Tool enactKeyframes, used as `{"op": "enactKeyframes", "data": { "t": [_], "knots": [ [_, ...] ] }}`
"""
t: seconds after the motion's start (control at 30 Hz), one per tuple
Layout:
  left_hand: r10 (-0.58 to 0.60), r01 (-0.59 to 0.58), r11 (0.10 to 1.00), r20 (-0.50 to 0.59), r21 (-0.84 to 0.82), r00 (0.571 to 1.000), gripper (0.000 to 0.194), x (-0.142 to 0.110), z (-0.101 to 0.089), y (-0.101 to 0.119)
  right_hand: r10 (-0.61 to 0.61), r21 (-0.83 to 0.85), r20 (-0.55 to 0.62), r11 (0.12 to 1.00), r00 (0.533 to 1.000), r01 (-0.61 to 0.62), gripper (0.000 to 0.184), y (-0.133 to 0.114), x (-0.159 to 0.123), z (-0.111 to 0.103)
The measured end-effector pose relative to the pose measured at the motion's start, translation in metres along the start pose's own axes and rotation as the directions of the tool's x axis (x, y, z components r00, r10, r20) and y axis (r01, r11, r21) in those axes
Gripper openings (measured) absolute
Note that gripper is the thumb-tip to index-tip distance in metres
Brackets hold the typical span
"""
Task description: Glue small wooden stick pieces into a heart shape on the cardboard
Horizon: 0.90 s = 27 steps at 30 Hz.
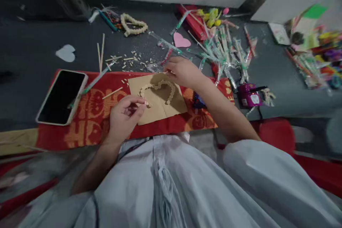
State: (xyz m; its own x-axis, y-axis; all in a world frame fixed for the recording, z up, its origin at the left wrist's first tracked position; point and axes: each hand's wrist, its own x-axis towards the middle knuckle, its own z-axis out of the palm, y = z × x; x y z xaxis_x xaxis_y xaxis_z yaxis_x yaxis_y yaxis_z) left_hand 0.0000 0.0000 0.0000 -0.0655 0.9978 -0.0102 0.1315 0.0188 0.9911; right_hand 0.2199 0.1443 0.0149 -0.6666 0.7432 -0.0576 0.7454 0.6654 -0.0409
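An unclosed heart outline of small beige stick pieces (pixel 160 84) lies on a brown paper sheet (pixel 160 108). My left hand (pixel 123 114) is at its lower left end, thumb and index finger brought together against the pale pieces there. Whether those fingertips hold a separate piece is too small to tell. Over the paper's far edge, my right hand (pixel 184 71) is closed in a pinch above the outline's top. What it pinches is mostly hidden. Loose stick bits (pixel 133 62) lie scattered beyond the paper, and a thin stick (pixel 112 93) rests left of it.
A red cloth (pixel 91 114) lies under the paper, with a phone (pixel 62 96) at its left. Behind stands a finished-looking beige heart frame (pixel 133 25). Pink (pixel 182 40) and white paper hearts (pixel 66 53), wrapped stick bundles (pixel 224 46) and a purple container (pixel 249 96) surround the workspace.
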Motion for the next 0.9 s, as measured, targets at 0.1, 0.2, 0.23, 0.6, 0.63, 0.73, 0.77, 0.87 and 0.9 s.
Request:
{"op": "enactKeyframes", "data": {
  "t": [0.1, 0.2, 0.23, 0.6, 0.63, 0.73, 0.77, 0.87, 0.9],
  "knots": [
    [-0.017, 0.017, 1.000, -0.053, 0.002, 0.998, 0.012, -0.001, -0.009, -0.003, -0.057, 0.003, 0.046, 0.998, 0.997, 0.057, 0.031, -0.012, 0.039, 0.001],
    [-0.008, 0.007, 1.000, -0.081, -0.003, 0.997, 0.011, -0.001, -0.017, -0.007, -0.095, 0.020, 0.082, 0.995, 0.992, 0.094, 0.032, -0.022, 0.068, 0.005],
    [-0.002, 0.001, 1.000, -0.085, -0.003, 0.996, 0.011, -0.001, -0.020, -0.009, -0.104, 0.024, 0.094, 0.994, 0.990, 0.103, 0.032, -0.024, 0.075, 0.007],
    [0.031, -0.029, 0.999, -0.111, 0.022, 0.993, 0.012, 0.002, -0.035, -0.019, -0.201, 0.047, 0.100, 0.979, 0.974, 0.197, 0.027, -0.025, 0.101, 0.021],
    [0.041, -0.039, 0.999, -0.114, 0.024, 0.993, 0.012, 0.003, -0.035, -0.020, -0.214, 0.058, 0.082, 0.976, 0.973, 0.210, 0.025, -0.023, 0.101, 0.021],
    [0.088, -0.085, 0.996, -0.127, 0.035, 0.988, 0.009, 0.005, -0.036, -0.022, -0.216, 0.147, -0.015, 0.965, 0.976, 0.215, 0.018, -0.018, 0.098, 0.019],
    [0.108, -0.104, 0.994, -0.131, 0.042, 0.985, 0.008, 0.006, -0.035, -0.021, -0.219, 0.204, -0.065, 0.952, 0.974, 0.228, 0.016, -0.017, 0.095, 0.017],
    [0.182, -0.175, 0.982, -0.126, 0.067, 0.975, 0.007, 0.010, -0.033, -0.018, -0.270, 0.407, -0.258, 0.840, 0.928, 0.358, 0.013, -0.021, 0.081, 0.008],
    [0.209, -0.201, 0.977, -0.121, 0.078, 0.970, 0.006, 0.011, -0.032, -0.015, -0.283, 0.461, -0.326, 0.786, 0.902, 0.413, 0.015, -0.024, 0.075, 0.005]
  ]
}}
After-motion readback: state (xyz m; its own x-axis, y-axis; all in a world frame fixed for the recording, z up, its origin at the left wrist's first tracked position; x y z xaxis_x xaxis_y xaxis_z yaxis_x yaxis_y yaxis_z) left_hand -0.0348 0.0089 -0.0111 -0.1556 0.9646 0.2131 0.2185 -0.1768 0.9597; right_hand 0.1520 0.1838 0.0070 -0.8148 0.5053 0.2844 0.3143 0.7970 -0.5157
